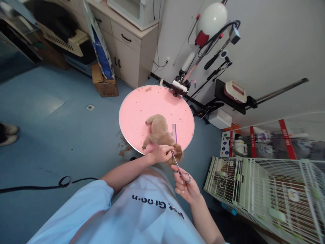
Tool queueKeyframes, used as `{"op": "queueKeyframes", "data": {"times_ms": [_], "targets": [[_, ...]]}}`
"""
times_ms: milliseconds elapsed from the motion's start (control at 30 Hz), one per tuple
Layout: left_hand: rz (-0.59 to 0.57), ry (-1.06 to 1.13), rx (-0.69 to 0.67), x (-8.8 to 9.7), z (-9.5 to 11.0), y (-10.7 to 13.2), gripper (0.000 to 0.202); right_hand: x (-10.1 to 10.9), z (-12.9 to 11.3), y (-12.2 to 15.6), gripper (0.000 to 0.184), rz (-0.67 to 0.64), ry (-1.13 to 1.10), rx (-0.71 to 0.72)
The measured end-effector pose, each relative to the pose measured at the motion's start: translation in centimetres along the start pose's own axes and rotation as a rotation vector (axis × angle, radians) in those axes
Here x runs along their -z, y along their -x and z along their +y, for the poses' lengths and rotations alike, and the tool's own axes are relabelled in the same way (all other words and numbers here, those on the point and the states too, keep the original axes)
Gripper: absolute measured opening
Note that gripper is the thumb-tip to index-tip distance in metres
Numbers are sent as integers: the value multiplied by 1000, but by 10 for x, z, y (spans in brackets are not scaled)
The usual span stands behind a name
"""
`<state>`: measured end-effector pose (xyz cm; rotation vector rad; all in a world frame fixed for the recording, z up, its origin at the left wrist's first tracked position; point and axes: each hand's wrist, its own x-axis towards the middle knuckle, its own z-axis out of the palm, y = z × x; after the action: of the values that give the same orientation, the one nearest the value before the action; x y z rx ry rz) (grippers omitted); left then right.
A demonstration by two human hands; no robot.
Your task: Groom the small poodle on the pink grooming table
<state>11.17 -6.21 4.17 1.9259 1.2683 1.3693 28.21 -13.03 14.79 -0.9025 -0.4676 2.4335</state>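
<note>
A small light-brown dog [159, 127] is on the round pink grooming table [134, 105], its body closely trimmed and its head at the near edge. My left hand [162, 153] is closed at the dog's head; it seems to grip the ear, though the fingers hide the exact hold. With my right hand [186, 186] I hold a pair of slim metal scissors [178, 166] by the finger loops. Their tips reach the fur beside my left fingers. Right of the dog lies a purple-backed comb [175, 133] on the table.
Hair clippings [124, 149] lie on the floor left of the table. Wire cages [264, 189] stand at the right. A jointed arm with a white dryer [212, 20] hangs at the back wall, near a cabinet [129, 51] and a cardboard box [105, 86].
</note>
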Motion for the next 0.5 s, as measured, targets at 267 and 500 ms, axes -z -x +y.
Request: {"op": "queueKeyframes", "data": {"times_ms": [267, 500], "targets": [[-46, 32, 38, 5, -5, 0, 24, 5, -15, 3, 48, -32, -6, -104], [-26, 56, 22, 8, -4, -2, 24, 22, -15, -5, 48, -64, -5, -78]]}}
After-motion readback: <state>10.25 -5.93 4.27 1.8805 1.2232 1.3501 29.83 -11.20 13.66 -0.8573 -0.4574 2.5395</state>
